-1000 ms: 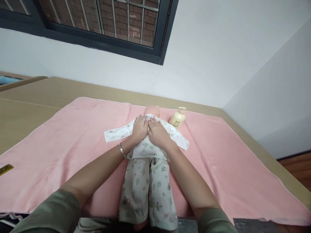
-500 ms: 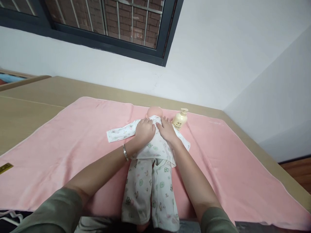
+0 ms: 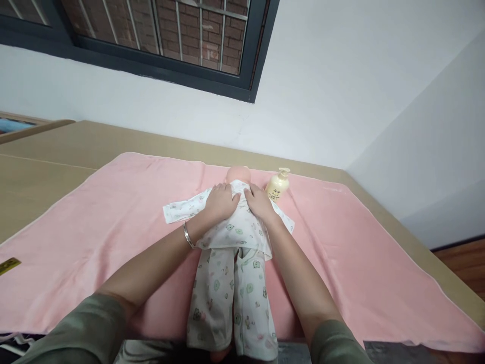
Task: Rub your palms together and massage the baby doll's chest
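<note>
- In the head view, a bald, pink-skinned baby doll in white cotton clothes printed with small green and pink figures [image 3: 239,225] lies lengthwise in front of the person, seemingly face down, its head at the far end.
- It rests on a pale pink, soft cloth blanket [image 3: 352,253] spread over a light wood-toned table [image 3: 106,139]; its trouser legs reach the blanket's near edge.
- The left hand [image 3: 220,204] lies open, palm down, on the doll's upper back near one shoulder, thumb angled inward.
- The right hand [image 3: 260,203] mirrors it near the other shoulder, also open and gripping nothing; a strip of printed cloth shows between the two thumbs.
- A cream-coloured, rounded plastic pump bottle [image 3: 278,187] stands just beyond the right hand; whether it touches the doll's sleeve is hard to tell.
- The step in hand looks like stroking or pressing the doll's back through its top.
- The next move probably calls for both palms kept flat and even, with light pressure, so the loose top does not bunch and the right fingers clear the bottle.
</note>
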Demonstrator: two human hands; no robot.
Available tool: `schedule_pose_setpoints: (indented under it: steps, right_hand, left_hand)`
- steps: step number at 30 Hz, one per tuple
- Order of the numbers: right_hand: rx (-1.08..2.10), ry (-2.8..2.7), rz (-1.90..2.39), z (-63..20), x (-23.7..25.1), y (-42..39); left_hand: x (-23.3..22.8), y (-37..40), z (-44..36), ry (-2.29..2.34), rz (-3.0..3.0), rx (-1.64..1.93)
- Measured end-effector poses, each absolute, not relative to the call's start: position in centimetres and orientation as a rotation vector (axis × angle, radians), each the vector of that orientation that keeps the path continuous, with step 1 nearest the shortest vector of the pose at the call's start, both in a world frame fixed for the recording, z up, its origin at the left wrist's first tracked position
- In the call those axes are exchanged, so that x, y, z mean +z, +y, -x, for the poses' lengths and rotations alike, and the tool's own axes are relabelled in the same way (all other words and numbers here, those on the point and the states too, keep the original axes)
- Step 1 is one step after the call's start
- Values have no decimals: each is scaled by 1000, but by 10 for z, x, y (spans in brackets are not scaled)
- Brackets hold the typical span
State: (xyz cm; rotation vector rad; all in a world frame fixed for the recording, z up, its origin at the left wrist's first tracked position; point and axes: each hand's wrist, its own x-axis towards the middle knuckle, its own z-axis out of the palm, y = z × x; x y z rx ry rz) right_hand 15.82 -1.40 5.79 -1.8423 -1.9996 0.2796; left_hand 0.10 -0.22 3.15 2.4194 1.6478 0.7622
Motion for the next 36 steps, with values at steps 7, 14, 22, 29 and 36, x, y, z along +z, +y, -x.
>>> schedule_pose_setpoints:
  steps: [7, 14, 22, 29, 36]
  right_hand:
    - [273, -2120, 1975, -156, 54, -16]
    - [72, -2145, 1991, -143, 57, -25]
    - [266, -2074, 1924, -156, 52, -13]
    - [55, -2185, 1970, -134, 65, -34]
    - [365, -2035, 1961, -156, 57, -11]
  left_hand:
    - [35, -8, -5, 1811, -2401, 655]
    - [37, -2, -1, 1751, -2364, 589]
    - [38, -13, -7, 1824, -2350, 685]
    - [43, 10, 8, 1638, -2287, 630]
    - [34, -20, -12, 1855, -2401, 729]
